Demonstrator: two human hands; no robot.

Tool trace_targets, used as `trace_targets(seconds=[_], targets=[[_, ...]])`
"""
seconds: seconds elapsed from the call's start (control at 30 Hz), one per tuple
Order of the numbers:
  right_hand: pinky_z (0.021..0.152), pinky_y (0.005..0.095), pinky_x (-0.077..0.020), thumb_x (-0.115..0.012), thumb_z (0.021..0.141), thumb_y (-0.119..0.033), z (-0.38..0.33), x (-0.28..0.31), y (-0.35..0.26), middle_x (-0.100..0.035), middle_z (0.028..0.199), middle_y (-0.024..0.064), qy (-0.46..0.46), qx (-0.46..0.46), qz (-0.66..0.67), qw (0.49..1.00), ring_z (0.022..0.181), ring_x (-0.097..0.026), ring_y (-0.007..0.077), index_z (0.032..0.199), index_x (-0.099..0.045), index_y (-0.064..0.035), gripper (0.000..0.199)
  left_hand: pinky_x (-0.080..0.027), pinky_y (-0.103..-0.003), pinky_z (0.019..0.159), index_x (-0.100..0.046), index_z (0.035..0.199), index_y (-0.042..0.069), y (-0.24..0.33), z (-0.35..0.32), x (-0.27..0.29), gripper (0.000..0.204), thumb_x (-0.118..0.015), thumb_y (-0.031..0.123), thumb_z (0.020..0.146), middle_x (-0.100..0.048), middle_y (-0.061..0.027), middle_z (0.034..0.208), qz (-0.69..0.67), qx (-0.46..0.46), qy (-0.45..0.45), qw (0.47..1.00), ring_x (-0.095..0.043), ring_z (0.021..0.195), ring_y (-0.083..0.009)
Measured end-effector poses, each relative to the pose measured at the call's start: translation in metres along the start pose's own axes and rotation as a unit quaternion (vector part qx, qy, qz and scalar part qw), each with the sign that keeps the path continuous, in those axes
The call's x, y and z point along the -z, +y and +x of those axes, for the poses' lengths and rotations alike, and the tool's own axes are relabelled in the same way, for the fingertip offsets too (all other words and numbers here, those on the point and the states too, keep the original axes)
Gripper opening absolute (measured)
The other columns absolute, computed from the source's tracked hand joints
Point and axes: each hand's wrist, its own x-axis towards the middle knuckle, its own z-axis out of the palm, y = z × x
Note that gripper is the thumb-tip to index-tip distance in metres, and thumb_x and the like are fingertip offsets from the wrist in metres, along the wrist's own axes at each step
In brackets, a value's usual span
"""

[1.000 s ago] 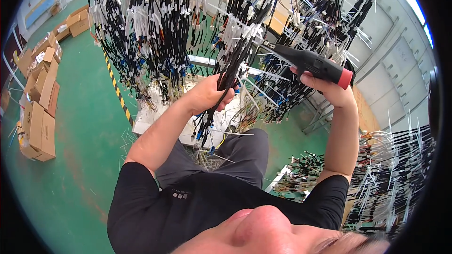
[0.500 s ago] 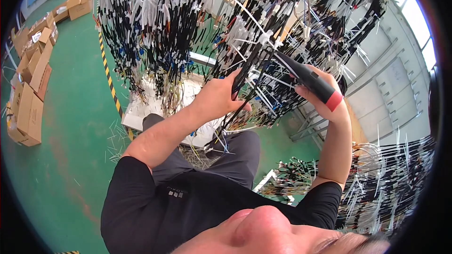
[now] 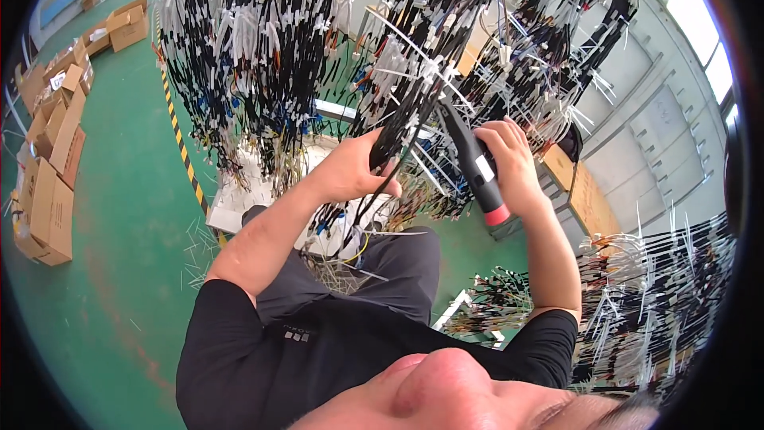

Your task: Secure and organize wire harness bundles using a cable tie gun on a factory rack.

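A hanging bundle of black wires point(image 3: 388, 142) runs through my left hand point(image 3: 348, 169), whose fingers are closed round it with the thumb on the near side. White cable ties point(image 3: 430, 72) circle that bundle above the hand, their tails sticking out. On the right, a black cable tie gun point(image 3: 468, 151) with a red rear end points up toward these ties, its nose close to the bundle. My right hand point(image 3: 516, 163) is at the gun's right side with curled fingers, apparently round its handle; the gun's body hides part of the grip.
Thick curtains of wire harnesses point(image 3: 255, 48) hang ahead and to the right. More harnesses point(image 3: 652, 302) lie at the lower right. Open cardboard boxes point(image 3: 48, 207) line the far left, past a striped floor line point(image 3: 177, 135). Cut tie ends litter the green floor point(image 3: 127, 271).
The cable tie gun and my right hand have moved left, and the gun has turned more upright. My left hand has shifted slightly left and down with the wires.
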Motion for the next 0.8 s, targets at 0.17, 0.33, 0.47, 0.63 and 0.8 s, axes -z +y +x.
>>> trace_targets(seconds=[0.17,0.33,0.47,0.63,0.8], targets=[[0.119,0.0511,-0.0397,-0.077,0.079,-0.014,-0.017,-0.022,0.007,-0.067,0.121,0.0140,0.144,-0.036,0.030,0.988,0.120,-0.064,0.0341,0.126,-0.065,-0.0054,0.050,-0.049,-0.027,0.064,-0.054,0.146,0.007,-0.027,0.004,0.016,0.080,-0.090,0.034,0.080,-0.070,-0.0045,0.094,-0.187,0.014,-0.087,0.978,-0.059,0.070,-0.0092],[0.102,0.0351,-0.0506,-0.077,0.094,-0.016,-0.026,-0.007,0.033,-0.072,0.122,0.0047,0.093,-0.120,0.403,0.902,0.113,-0.065,0.0149,0.135,-0.066,-0.0031,0.044,-0.048,-0.027,0.065,-0.046,0.157,0.001,-0.025,0.005,0.019,0.125,-0.081,0.084,0.070,-0.069,-0.0083,0.103,-0.205,-0.017,-0.151,0.967,-0.059,0.070,-0.0105],[0.106,0.0335,-0.0498,-0.077,0.096,-0.014,-0.004,0.000,0.055,-0.073,0.124,0.0048,0.009,-0.103,0.469,0.877,0.117,-0.065,0.0133,0.141,-0.064,-0.0027,0.048,-0.048,-0.027,0.066,-0.041,0.160,0.000,-0.022,0.005,0.016,0.131,-0.080,0.086,0.070,-0.069,-0.0078,0.103,-0.187,-0.014,-0.152,0.970,-0.060,0.072,-0.0101],[0.101,0.0321,-0.0520,-0.078,0.095,-0.010,0.018,0.003,0.073,-0.075,0.121,0.0040,-0.058,-0.069,0.479,0.873,0.108,-0.067,0.0132,0.136,-0.068,-0.0043,0.042,-0.046,-0.025,0.065,-0.040,0.161,0.000,-0.019,0.004,0.013,0.129,-0.079,0.085,0.072,-0.068,-0.0062,0.104,-0.200,-0.026,-0.172,0.964,-0.059,0.072,-0.0083],[0.104,0.0346,-0.0507,-0.081,0.092,-0.014,0.019,0.012,0.066,-0.074,0.119,0.0059,-0.061,-0.060,0.463,0.882,0.111,-0.067,0.0165,0.130,-0.070,-0.0017,0.041,-0.046,-0.026,0.065,-0.039,0.162,0.002,-0.013,0.002,0.017,0.131,-0.076,0.089,0.072,-0.067,-0.0057,0.103,-0.166,-0.017,-0.177,0.970,-0.057,0.072,-0.0093]])
